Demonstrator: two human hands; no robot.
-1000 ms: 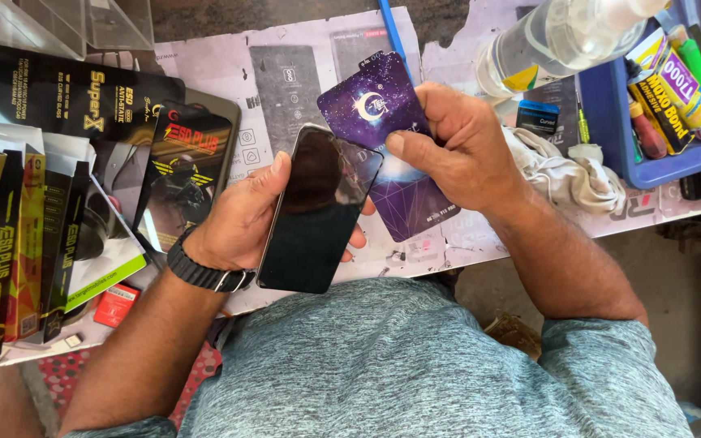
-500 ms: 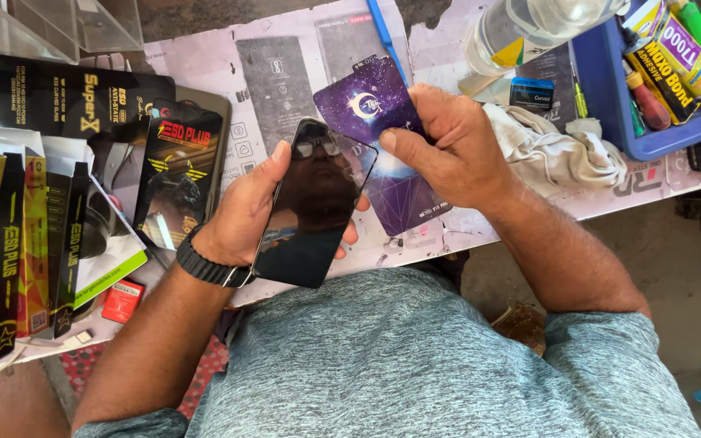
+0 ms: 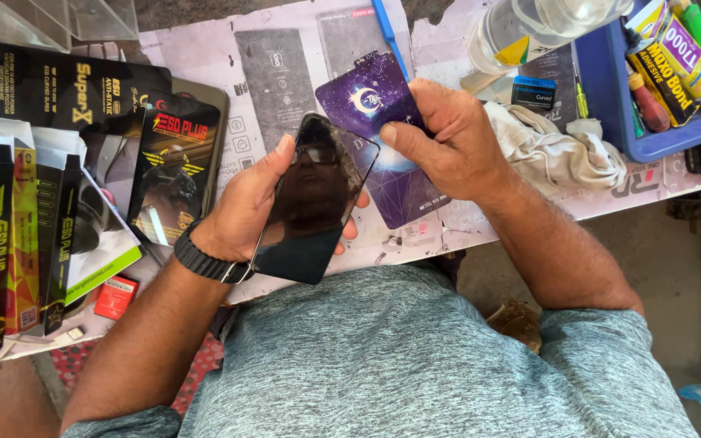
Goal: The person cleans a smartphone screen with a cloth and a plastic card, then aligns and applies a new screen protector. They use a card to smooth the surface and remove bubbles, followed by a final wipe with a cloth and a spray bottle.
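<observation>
Newsprint and printed sheets cover the work surface [image 3: 204, 57], which runs across the top of the view with the person's grey-shirted torso below it. At the middle, the left hand [image 3: 249, 203] holds a dark smartphone [image 3: 310, 203], its glossy black screen facing up and tilted a little, the lower corner hanging over the near edge of the surface; the thumb lies along the phone's left edge and the fingertips show past its right edge, so the grip is closed around the phone's body. A black watch strap [image 3: 208, 261] circles that wrist. Just beside the phone's upper right corner, the right hand [image 3: 448, 146] pinches a purple card-like packet [image 3: 375, 101] printed with a crescent moon and stars, thumb on its face and fingers curled behind, the grip narrow and tight on the packet; its lower part runs down under the hand and behind the phone's right side. To the left lie black and gold screen-protector packets [image 3: 176, 162], one resting on a second phone-shaped slab, with more packets stacked upright at the far left edge [image 3: 10, 243]. A small red box [image 3: 115, 296] sits near the front left. Right of the hands, a crumpled white cloth [image 3: 561, 150] lies against a blue plastic tray [image 3: 675, 134] holding glue tubes [image 3: 675, 57]. A clear plastic bottle [image 3: 545, 24] lies above the cloth, and a blue tool [image 3: 389, 32] lies beyond the purple packet.
</observation>
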